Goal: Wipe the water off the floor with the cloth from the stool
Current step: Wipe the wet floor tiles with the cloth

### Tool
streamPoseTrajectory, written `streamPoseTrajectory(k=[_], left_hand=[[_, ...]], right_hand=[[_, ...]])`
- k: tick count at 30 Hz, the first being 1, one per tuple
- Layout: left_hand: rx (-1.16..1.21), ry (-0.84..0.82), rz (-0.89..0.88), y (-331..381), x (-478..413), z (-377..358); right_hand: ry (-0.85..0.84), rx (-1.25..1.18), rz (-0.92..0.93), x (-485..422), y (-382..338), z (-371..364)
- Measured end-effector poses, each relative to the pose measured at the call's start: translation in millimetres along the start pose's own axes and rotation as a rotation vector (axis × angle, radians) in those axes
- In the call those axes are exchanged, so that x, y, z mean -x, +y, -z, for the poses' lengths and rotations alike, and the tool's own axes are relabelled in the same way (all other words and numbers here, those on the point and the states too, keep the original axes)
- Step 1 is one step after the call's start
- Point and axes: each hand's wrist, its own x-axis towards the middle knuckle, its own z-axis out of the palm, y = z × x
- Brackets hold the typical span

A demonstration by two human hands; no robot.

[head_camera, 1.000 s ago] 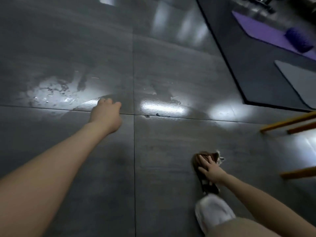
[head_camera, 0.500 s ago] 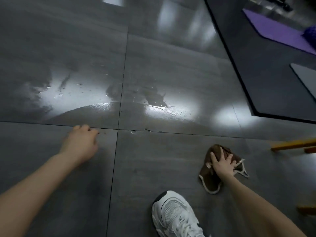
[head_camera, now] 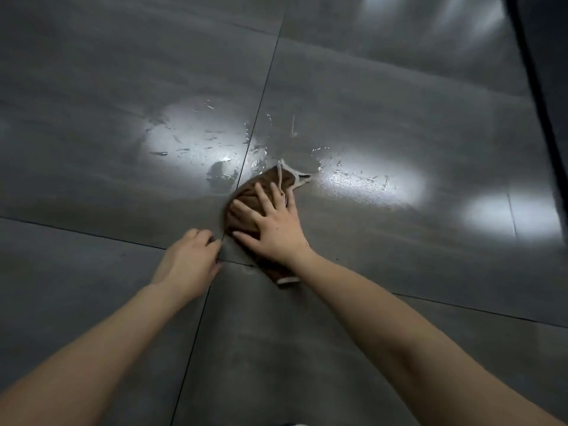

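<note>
A brown cloth with a pale trim [head_camera: 261, 187] lies bunched on the grey tiled floor [head_camera: 384, 103], near where the tile seams cross. My right hand [head_camera: 270, 222] presses flat on it with fingers spread. Water [head_camera: 203, 142] glistens as drops and streaks just beyond the cloth, on both sides of the seam, and shines to the right [head_camera: 353, 176]. My left hand [head_camera: 190, 259] rests on the floor beside the cloth, fingers curled, holding nothing.
A dark mat edge [head_camera: 534, 87] runs down the far right. Bright light patches reflect on the glossy tiles. The stool is out of view.
My right hand has slid the cloth forward and left to the edge of the wet patch. My left hand now lies beside it. The shoe and stool legs have left the view.
</note>
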Motion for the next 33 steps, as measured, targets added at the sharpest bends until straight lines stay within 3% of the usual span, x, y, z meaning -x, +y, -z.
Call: streamPoseTrajectory(k=[2, 3, 8, 12, 15, 19, 23, 27, 29, 30, 31, 33], left_hand=[[-0.003, -0.018, -0.034, 4, 0, 1], [-0.021, -0.007, -0.051, 4, 1, 2], [0.020, -0.085, -0.007, -3, -2, -3], [0.011, -0.048, -0.020, -4, -4, -10], [0.023, 0.006, -0.033, -7, -1, -14], [0.098, 0.077, -0.011, -10, 7, 7], [0.057, 0.203, 0.159, -41, 17, 35], [0.085, 0.262, 0.346, -91, 42, 46], [0.071, 0.279, 0.419, -118, 59, 44], [0.056, 0.286, 0.451, -133, 67, 42], [0.046, 0.295, 0.481, -148, 75, 39], [0.055, 0.314, 0.557, -178, 88, 35]], right_hand=[[0.038, 0.038, 0.121, 4, 40, 4], [0.061, 0.038, 0.041, 12, 72, 7], [0.163, -0.030, -0.837, 119, 208, 29], [0.122, -0.101, -1.064, 74, 207, 41], [0.111, -0.123, -0.940, -18, 175, 45], [0.053, -0.038, -0.330, -89, 48, 22], [0.007, -0.038, 0.206, -49, -71, -7], [-0.045, -0.008, 0.604, 20, -55, -20], [-0.012, 0.038, 0.630, 32, -6, -15], [0.026, 0.051, 0.545, 27, 22, -10], [0.060, 0.054, 0.377, 17, 49, -4], [0.099, 0.019, -0.134, -10, 80, 12]])
